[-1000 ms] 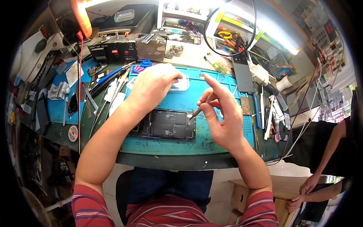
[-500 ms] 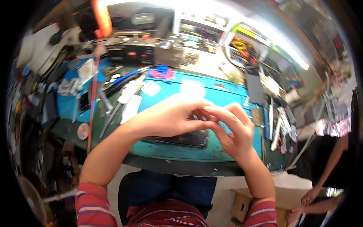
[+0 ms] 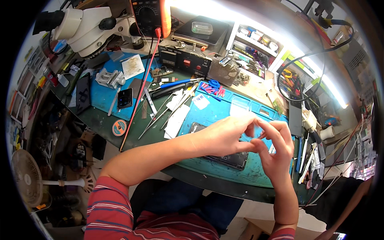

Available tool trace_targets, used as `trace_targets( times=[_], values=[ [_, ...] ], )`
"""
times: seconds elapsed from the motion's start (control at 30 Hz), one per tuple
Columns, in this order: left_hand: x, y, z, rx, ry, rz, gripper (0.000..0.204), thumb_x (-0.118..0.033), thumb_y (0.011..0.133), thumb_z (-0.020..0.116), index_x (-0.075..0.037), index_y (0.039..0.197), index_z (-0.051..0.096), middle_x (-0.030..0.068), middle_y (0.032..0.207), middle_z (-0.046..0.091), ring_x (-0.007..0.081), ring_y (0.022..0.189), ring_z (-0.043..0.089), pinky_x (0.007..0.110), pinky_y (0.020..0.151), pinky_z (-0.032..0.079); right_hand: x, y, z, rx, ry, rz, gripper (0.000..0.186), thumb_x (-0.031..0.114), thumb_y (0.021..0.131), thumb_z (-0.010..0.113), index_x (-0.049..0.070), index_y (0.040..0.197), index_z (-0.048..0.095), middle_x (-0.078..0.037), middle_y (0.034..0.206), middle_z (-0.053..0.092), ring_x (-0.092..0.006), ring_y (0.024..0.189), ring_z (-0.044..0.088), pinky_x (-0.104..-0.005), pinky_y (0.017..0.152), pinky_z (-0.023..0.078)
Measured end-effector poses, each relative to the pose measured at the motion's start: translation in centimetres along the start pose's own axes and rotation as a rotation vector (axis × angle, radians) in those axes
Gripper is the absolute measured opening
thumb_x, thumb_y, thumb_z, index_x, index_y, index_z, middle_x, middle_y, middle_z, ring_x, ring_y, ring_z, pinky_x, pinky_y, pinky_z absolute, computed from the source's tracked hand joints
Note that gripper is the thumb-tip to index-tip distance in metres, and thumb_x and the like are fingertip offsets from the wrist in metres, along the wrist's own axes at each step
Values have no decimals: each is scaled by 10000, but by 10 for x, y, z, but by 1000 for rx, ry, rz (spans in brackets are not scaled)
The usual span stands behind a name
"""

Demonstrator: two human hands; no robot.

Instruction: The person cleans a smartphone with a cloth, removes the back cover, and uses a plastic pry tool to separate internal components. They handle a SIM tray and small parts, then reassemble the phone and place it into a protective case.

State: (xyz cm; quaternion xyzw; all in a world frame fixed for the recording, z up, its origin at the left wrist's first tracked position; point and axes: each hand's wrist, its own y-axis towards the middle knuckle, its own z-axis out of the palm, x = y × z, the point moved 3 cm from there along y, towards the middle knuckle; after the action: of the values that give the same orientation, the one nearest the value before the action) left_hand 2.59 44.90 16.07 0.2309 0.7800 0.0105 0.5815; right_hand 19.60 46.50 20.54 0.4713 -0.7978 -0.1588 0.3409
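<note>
Above the blue work mat (image 3: 256, 176), my left hand (image 3: 228, 136) and my right hand (image 3: 276, 150) meet with their fingertips curled together. Both are closed in a pinch; anything between the fingers is too small or hidden to make out. Below my left hand lies a flat black device (image 3: 236, 161) that looks opened up, partly covered by the hand and forearm. A clear plastic piece (image 3: 240, 106) lies on the mat just behind my hands.
A multimeter (image 3: 150, 16) and a microscope (image 3: 86, 30) stand at the back left. Tweezers (image 3: 158, 122), a phone (image 3: 125, 98) and a solder reel (image 3: 119, 127) lie to the left. Pens and tools (image 3: 308, 160) crowd the right edge. Another person's arm (image 3: 354, 202) shows at lower right.
My view has swung left, so the bench shifts rightward in the picture and more of its left side shows. My hands stay joined at the fingertips over the mat.
</note>
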Motion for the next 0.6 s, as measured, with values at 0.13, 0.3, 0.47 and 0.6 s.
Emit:
trace_targets(
  times=[0.13, 0.3, 0.47, 0.6],
  values=[
    [-1, 0, 2, 69, -96, 29, 460, -118, 963, 714, -43, 1368, 511, 174, 1089, 722, 297, 1077, 715, 409, 902, 565, -5, -12, 0, 24, 417, 266, 490, -116, 889, 615, 4, 1363, 641, -154, 1024, 677, -230, 858, 678, -344, 792, 552],
    [-9, 3, 6, 35, 151, -144, 491, -125, 899, 768, -42, 1319, 527, 137, 971, 694, 295, 904, 701, 393, 820, 565, -1, -9, -1, -9, 72, 42, 481, -66, 895, 667, -7, 1370, 626, -152, 1046, 673, -221, 864, 657, -324, 758, 532],
    [2, 2, 6, -4, -53, 144, 456, -116, 898, 759, -21, 1287, 540, 142, 959, 674, 282, 889, 696, 396, 804, 560, -13, -15, 6, 8, 581, 297, 575, -128, 905, 602, -8, 1463, 539, -124, 1071, 666, -180, 950, 658, -336, 892, 545],
    [-8, 5, 2, 72, 135, -45, 478, -53, 909, 725, -7, 1343, 530, 160, 1082, 683, 325, 974, 706, 387, 847, 558, -4, -8, -1, 30, 125, 71, 579, -145, 886, 600, 2, 1445, 561, -145, 1101, 669, -216, 922, 666, -348, 843, 555]
  ],
)
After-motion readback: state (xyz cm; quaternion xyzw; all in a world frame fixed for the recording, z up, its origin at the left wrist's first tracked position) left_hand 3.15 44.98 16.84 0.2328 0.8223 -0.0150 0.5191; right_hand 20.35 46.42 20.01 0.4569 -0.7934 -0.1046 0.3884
